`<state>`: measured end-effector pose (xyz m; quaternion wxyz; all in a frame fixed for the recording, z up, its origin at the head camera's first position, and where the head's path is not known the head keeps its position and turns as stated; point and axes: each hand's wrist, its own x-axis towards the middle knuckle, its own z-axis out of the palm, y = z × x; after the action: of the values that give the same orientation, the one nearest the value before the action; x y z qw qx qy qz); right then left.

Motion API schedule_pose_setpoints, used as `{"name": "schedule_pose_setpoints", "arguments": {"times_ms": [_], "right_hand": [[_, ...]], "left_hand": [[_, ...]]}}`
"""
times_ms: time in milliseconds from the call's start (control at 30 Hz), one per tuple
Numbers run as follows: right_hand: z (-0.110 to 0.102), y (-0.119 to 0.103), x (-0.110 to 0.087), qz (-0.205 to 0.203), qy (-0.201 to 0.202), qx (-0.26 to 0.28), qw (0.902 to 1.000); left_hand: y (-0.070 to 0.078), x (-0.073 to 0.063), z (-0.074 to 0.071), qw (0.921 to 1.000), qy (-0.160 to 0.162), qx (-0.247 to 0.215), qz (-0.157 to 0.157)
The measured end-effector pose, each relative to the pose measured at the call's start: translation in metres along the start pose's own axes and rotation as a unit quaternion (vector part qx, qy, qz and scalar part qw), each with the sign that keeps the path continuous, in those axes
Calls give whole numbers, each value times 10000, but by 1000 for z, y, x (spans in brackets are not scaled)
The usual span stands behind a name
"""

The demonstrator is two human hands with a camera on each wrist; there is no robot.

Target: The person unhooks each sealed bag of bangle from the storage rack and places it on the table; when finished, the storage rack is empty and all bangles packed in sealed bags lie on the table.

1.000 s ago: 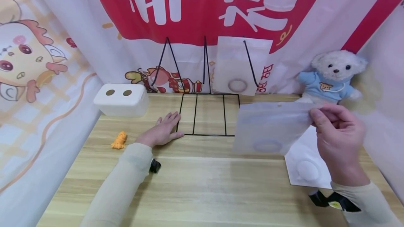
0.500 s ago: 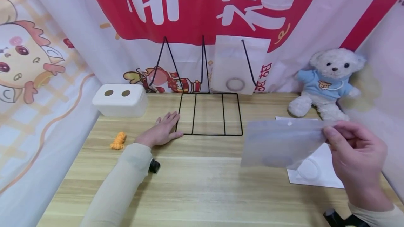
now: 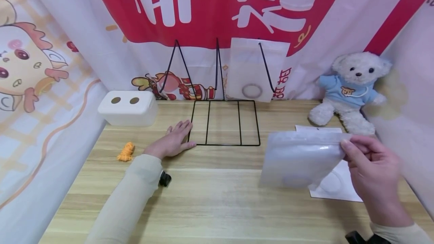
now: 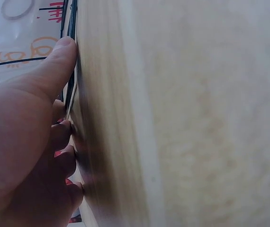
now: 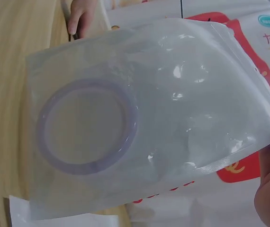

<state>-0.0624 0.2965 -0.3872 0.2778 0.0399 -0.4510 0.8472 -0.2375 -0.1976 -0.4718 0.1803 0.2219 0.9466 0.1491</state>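
My right hand (image 3: 374,178) pinches a frosted zip bag (image 3: 301,157) by its right top corner, holding it up over the table. A pale purple bangle (image 5: 132,120) lies inside, clearly visible in the right wrist view. Spread fingers of my left hand (image 3: 171,140) rest on the table against the left side of a black wire display rack (image 3: 223,145). On the rack's right hook hangs a similar bag (image 3: 245,69) with a ring shape near its bottom. Partly covered by the held bag, another bag (image 3: 333,191) with a round outline lies on the table.
A white teddy bear (image 3: 359,80) in a blue top sits at the back right. At the left stand a white box (image 3: 130,112) with two holes and, nearer, a small orange yarn bundle (image 3: 126,151). A printed cloth (image 3: 210,29) hangs behind the rack.
My right hand has drawn the held bag away from the rack, towards me and to the right, then slightly back left. My left hand has stayed at the rack.
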Motion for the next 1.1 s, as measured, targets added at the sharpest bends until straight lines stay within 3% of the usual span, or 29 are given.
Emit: {"name": "schedule_pose_setpoints", "arguments": {"times_ms": [133,267,500,733,967,1033,1100], "right_hand": [[-4,5,7,288,455,-522,9972],[-7,7,17,624,697,-1328,9867],[-13,16,43,1024,427,-2215,9688],[-25,36,72,1554,162,-2703,9500],[-39,63,94,2126,-104,-3627,9073],[-43,71,98,2237,-197,-3727,9004],[-47,77,101,2337,-296,-3648,9008]], "left_hand": [[1,0,0,10000,18,20,29],[0,0,0,10000,42,52,40],[0,-1,-1,10000,54,27,-1],[0,-1,1,10000,14,25,-22],[0,-2,2,10000,75,-1,11],[0,-2,2,10000,68,-3,13],[1,-1,2,10000,52,-3,-9]]}}
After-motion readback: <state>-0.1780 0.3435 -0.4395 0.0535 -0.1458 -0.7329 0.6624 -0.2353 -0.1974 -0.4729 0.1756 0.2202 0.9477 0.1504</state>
